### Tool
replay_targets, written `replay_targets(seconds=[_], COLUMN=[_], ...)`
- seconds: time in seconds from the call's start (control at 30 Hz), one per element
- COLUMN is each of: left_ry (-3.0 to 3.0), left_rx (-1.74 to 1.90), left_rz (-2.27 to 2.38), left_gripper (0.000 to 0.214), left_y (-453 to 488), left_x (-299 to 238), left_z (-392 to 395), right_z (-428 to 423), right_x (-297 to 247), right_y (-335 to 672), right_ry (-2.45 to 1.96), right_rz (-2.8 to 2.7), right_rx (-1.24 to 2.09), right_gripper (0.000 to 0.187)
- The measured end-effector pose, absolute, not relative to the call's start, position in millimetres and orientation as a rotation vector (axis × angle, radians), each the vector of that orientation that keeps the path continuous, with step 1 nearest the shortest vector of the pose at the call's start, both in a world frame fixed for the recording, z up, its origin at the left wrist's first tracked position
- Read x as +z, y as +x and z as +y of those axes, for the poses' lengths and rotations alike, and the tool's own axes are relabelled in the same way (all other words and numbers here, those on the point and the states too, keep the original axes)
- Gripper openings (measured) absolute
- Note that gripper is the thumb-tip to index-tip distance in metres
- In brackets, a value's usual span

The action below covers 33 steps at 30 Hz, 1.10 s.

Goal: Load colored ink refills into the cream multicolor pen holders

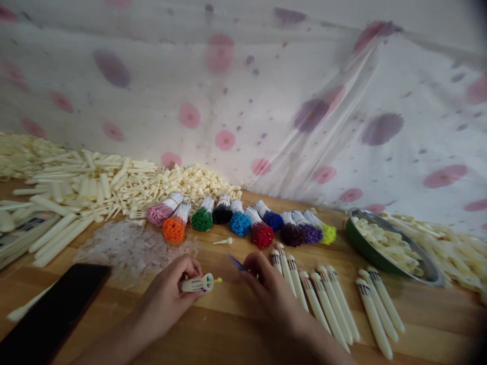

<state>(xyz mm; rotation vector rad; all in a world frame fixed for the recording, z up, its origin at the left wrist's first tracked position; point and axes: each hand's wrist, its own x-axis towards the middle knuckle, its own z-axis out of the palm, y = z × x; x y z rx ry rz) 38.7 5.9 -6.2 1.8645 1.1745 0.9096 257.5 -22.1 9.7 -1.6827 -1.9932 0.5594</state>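
Note:
My left hand (173, 291) is closed around a cream multi-colour pen barrel (198, 283), lying sideways with a yellow tip poking out of its right end. My right hand (266, 286) pinches a thin blue refill (237, 262) that points toward the barrel's open end. Just behind my hands stands a row of refill bundles (239, 223) with pink, orange, green, black, blue, red, purple and yellow ends. A single small cream part (223, 241) lies in front of them.
Several finished cream pens (331, 299) lie in a row on the wooden table to the right. A green bowl (355, 241) holds cream parts. Heaps of cream barrels and clips (99, 185) and clear bits (129, 248) lie left, by a black phone (53, 312).

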Motion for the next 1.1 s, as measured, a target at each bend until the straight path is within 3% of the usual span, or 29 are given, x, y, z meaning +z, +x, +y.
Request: replay_targets(seconds=[0.13,0.57,1.1], left_ry=[1.854,1.797,1.783], left_rx=[0.895,0.902,0.924], left_rz=[1.219,1.218,1.223], left_gripper=[0.018,0.018,0.019], left_y=[38,40,42], left_x=[-6,-5,-2], left_z=[5,7,3], right_z=[-42,-44,-45], right_x=[35,40,38], right_y=[258,256,253], right_ry=[-1.316,-1.314,-1.295], right_rz=[-1.772,-1.959,-1.981], right_rx=[0.891,0.386,0.396], right_gripper=[0.018,0.011,0.019])
